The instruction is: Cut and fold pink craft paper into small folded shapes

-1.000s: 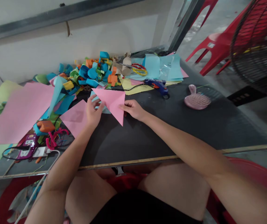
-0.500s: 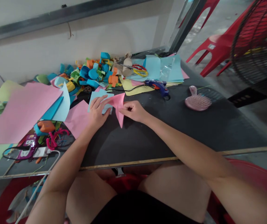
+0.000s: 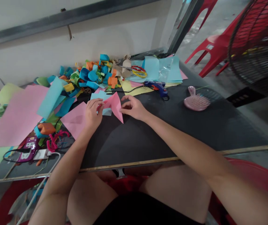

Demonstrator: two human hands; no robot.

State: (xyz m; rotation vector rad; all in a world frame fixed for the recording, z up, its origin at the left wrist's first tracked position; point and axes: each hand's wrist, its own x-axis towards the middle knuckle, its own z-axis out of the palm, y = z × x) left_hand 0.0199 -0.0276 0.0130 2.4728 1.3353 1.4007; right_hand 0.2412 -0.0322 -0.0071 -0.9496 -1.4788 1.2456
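A folded piece of pink paper (image 3: 116,106) is held just above the table, its pointed end hanging down toward me. My left hand (image 3: 94,114) pinches its left end between thumb and fingers. At its right edge is my right hand (image 3: 134,107), with thumb and forefinger curved and apart; the thumb tip is at the paper's edge, and I cannot tell whether it touches. Under the folded paper lies a light blue sheet (image 3: 107,112). A flat pink sheet (image 3: 74,118) rests beside my left hand, partly hidden by it.
Folded coloured paper pieces (image 3: 93,75) are heaped along the wall. Behind my hands are scissors (image 3: 138,71) and a blue glue gun (image 3: 157,87). A pink hairbrush (image 3: 196,102) lies right; a purple device (image 3: 28,148) with a cable lies left. A fan (image 3: 258,47) stands beyond the table.
My right fingers have loosened and spread from the pink paper, which has opened out a little. My left fingers have closed on its left end. At left, a light blue sheet has flopped leftward over the large pink sheet.
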